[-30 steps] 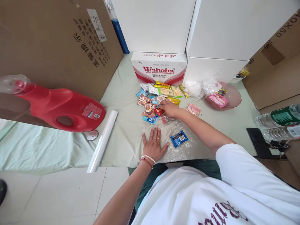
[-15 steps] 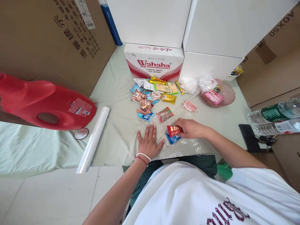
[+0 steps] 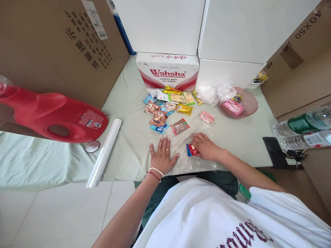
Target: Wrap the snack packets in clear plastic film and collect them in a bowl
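My left hand (image 3: 162, 156) lies flat with fingers spread on a clear plastic sheet (image 3: 181, 162) spread over the pale green cloth. My right hand (image 3: 205, 146) presses a small red snack packet (image 3: 192, 149) down onto a blue packet (image 3: 188, 150) on the same sheet, fingers curled over them. Farther back lies a pile of several small snack packets (image 3: 168, 103), with a brown packet (image 3: 179, 126) and a pink packet (image 3: 207, 117) lying apart from it.
A roll of clear film (image 3: 103, 152) and a red detergent jug (image 3: 54, 117) lie at the left. A Wahaha carton (image 3: 167, 70), white boxes and cardboard boxes stand behind. A pink dish (image 3: 245, 103) with plastic bags sits right. Water bottles (image 3: 302, 132) lie at the far right.
My right hand took a red packet from the pile, carried it toward me and set it on the blue packet. The left hand stayed flat on the sheet.
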`<state>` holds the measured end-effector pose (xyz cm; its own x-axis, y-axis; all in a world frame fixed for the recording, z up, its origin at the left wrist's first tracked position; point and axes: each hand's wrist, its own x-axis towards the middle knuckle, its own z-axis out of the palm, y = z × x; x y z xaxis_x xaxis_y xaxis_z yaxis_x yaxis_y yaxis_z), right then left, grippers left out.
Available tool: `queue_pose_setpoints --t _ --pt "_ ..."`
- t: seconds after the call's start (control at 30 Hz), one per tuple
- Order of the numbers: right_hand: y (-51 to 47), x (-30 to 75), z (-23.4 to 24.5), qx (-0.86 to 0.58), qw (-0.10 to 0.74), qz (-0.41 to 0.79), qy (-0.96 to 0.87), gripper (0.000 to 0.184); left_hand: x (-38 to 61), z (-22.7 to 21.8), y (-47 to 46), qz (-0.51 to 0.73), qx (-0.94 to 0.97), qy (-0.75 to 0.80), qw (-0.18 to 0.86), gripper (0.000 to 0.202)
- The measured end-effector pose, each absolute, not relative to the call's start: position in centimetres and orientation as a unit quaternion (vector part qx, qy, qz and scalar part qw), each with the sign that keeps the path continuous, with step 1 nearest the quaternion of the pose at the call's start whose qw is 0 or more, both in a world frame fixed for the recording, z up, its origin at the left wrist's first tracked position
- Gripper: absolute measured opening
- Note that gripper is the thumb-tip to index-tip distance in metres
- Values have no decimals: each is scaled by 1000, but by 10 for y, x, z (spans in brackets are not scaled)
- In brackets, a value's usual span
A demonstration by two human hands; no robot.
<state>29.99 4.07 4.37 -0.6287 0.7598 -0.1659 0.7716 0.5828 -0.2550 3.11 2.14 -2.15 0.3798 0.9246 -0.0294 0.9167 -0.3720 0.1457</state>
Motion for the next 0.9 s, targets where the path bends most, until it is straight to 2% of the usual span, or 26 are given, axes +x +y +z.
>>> queue_pose_setpoints --t 0.23,0.37,0.53,0.6,0.67,0.73,0.9 --pt "36 344 65 613 6 -200 765 35 33 -21 19 22 823 563 73 83" --pt "38 313 75 581 -28 -214 785 38 39 -21 14 18 818 571 67 85" --pt "49 256 60 523 34 -180 832 43 43 -19 5 26 806 588 68 80" --pt "52 248 52 517 37 -172 838 55 40 -17 2 32 805 588 73 78" --pt "53 251 45 510 12 -182 841 74 34 -14 0 37 805 587 82 74" --pt "52 261 39 501 -22 -202 841 84 25 -11 0 38 803 588 91 68" --pt "47 282 32 500 -58 -225 835 63 7 -12 6 26 793 602 93 63"
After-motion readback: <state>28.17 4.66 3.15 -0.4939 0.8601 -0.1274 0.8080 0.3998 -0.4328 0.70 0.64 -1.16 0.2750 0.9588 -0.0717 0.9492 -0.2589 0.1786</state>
